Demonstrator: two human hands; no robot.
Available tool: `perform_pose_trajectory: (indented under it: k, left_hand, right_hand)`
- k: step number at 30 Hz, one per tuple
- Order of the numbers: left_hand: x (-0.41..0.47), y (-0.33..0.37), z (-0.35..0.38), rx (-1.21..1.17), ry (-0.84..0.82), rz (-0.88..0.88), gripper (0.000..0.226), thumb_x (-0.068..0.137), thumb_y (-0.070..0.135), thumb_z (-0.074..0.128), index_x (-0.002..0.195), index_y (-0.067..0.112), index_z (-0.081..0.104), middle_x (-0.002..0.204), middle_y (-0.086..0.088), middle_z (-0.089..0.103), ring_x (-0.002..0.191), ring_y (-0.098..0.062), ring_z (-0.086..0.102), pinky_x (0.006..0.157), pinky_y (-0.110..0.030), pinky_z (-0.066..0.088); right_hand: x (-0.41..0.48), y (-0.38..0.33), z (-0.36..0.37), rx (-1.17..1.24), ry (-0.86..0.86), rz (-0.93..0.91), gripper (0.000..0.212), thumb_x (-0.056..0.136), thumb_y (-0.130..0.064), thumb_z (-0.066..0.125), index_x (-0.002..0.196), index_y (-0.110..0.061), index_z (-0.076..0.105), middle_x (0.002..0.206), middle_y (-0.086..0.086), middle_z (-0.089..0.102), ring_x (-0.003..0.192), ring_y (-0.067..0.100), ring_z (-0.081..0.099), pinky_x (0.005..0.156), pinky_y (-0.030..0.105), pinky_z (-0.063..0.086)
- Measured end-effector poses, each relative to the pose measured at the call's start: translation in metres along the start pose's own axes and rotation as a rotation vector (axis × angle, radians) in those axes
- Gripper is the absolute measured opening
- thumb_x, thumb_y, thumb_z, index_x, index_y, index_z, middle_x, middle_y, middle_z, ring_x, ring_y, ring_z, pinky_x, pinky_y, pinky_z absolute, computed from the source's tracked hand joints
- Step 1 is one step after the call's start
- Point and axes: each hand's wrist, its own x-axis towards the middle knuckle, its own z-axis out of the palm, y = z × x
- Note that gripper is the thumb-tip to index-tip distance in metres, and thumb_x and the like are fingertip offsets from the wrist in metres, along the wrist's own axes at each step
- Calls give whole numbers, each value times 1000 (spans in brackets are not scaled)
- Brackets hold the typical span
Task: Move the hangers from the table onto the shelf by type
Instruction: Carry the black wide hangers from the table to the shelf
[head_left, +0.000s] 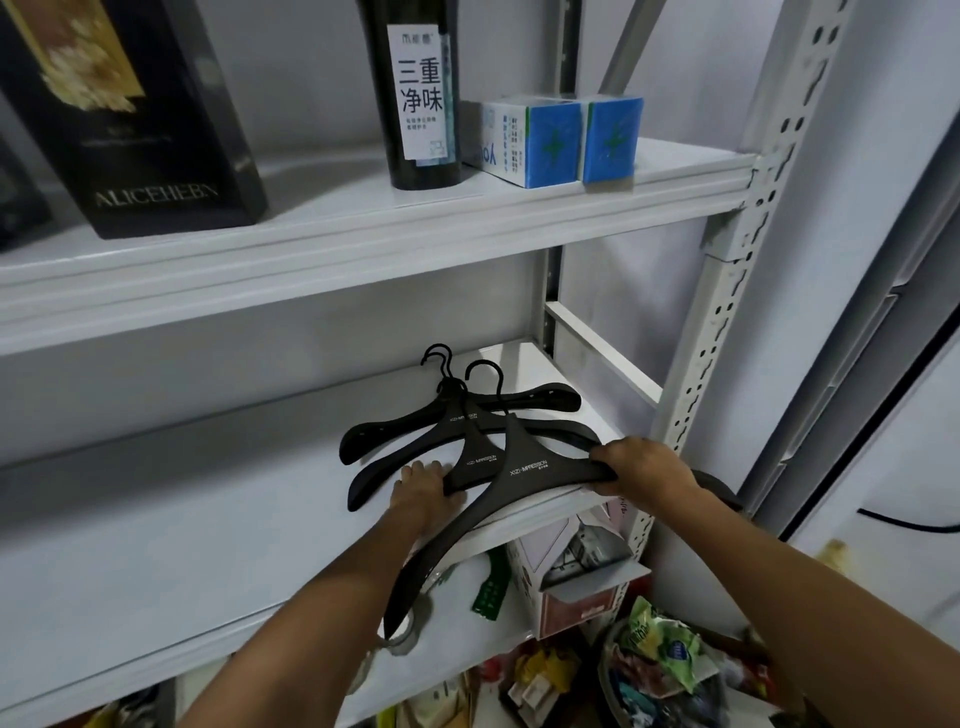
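Note:
Three black wide-shouldered hangers lie overlapped on the middle shelf (182, 519), hooks pointing to the back wall. The front hanger (524, 470) hangs partly over the shelf's front edge. My right hand (636, 465) grips its right arm at the shelf edge. My left hand (423, 486) rests with spread fingers on the shelf against the left end of the middle hanger (475, 457). The rear hanger (395, 428) lies furthest back, untouched.
The upper shelf carries a black box (140, 119), a dark bottle (421, 93) and two blue-and-white cartons (556, 140). A perforated white upright (727, 291) stands at the right. Below the middle shelf sit a carton (576, 571) and a basket of packets (660, 670).

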Motion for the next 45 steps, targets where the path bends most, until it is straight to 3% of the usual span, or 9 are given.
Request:
perform_pose_trajectory:
  k: [4,9,13,16,24,29,32,37,45]
  left_hand:
    - [-2,-8,-19,-48,29,7,52,92,43,51,133,12,41,137,-15,42,129,-33,36,105,-41,33]
    - [-20,-38,-55,-147,143,74,37,93,28,56,125,12,51,123,-14,54,114,-29,50,96,-36,41]
    - [-49,-73,-75,-198,219,60,32,93,27,57,122,15,54,114,-7,59,108,-24,52,94,-33,42]
    - [-72,-104,-84,-212,263,-3,29,92,28,58,119,17,55,109,-5,60,104,-22,51,88,-28,39]
    - [-119,-184,-112,-198,347,-112,28,92,29,58,118,19,56,102,0,55,95,-17,50,84,-26,39]
    - [-128,-235,-131,-128,357,-103,31,92,30,57,121,19,54,109,-3,57,102,-21,53,87,-28,40]
    - [-126,-265,-142,13,348,-78,37,94,32,53,129,20,50,124,-2,55,117,-19,51,97,-29,37]
    - [-118,-315,-161,150,342,-62,49,96,37,48,141,22,38,145,-1,40,132,-20,39,111,-31,27]
    - [-106,-377,-166,252,301,-61,61,98,44,39,151,24,16,160,2,9,148,-17,8,121,-32,4]
  right_hand:
    - [8,0,-1,37,10,-38,32,89,-47,59,106,-20,59,101,3,65,96,23,63,77,31,46]
    - [23,-15,-4,58,63,-111,32,89,-49,57,104,-21,60,100,4,65,95,26,62,68,29,36]
    - [42,-44,-6,76,71,-160,33,88,-50,58,103,-21,61,100,4,66,97,27,63,72,32,43]
    - [57,-78,-12,87,19,-199,38,88,-52,57,114,-24,60,109,5,64,104,27,61,73,30,42]
    - [84,-180,-32,118,44,-296,33,91,-41,59,117,-20,61,112,8,65,106,29,62,82,33,47]
    - [101,-244,-35,143,12,-273,33,89,-40,62,113,-18,63,110,9,65,104,30,62,77,33,45]
    - [111,-284,-36,151,-17,-254,32,90,-39,62,110,-14,63,109,10,64,101,30,62,72,32,42]
    - [129,-342,-36,188,-24,-223,33,90,-40,62,109,-13,63,110,11,64,103,30,61,74,31,41]
    - [158,-407,-26,211,-82,-170,31,90,-36,61,108,-11,64,111,11,64,103,30,61,77,31,43]
